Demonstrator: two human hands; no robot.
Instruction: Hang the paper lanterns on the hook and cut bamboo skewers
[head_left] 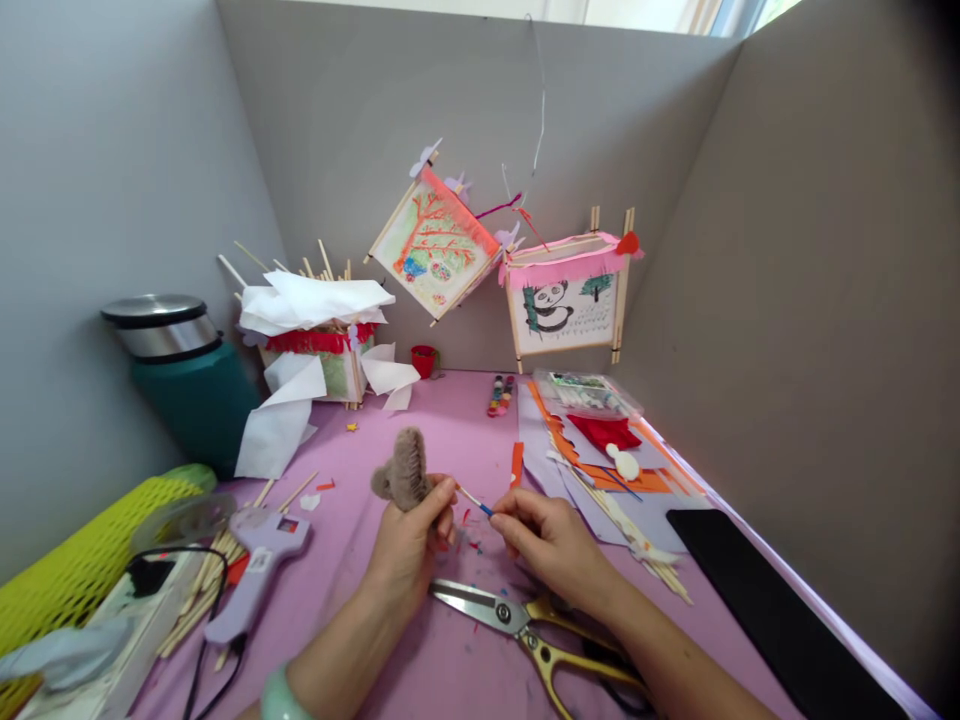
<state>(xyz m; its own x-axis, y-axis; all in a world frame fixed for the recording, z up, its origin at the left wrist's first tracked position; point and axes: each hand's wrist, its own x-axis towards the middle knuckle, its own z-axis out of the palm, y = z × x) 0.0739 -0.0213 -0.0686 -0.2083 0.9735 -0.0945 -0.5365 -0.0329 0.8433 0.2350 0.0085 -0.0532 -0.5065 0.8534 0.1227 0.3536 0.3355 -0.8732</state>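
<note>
My left hand (pixel 411 545) is closed around a fuzzy brown chenille piece (pixel 403 470) that sticks up above the fingers. My right hand (pixel 546 535) pinches the end of a thin white and blue stick (pixel 474 499) that runs between the two hands. Both hands hover over the purple tabletop (pixel 450 430). Gold-handled scissors (pixel 517 625) lie shut on the table just under my wrists.
A lilac glue gun (pixel 259 570) and wooden sticks (pixel 199 590) lie at left, beside a teal bin (pixel 187 380). Two paper lanterns (pixel 439 245) (pixel 566 295) hang at the back. Coloured paper scraps (pixel 607 460), a paint strip (pixel 501 395) and a black tablet (pixel 757 590) lie at right.
</note>
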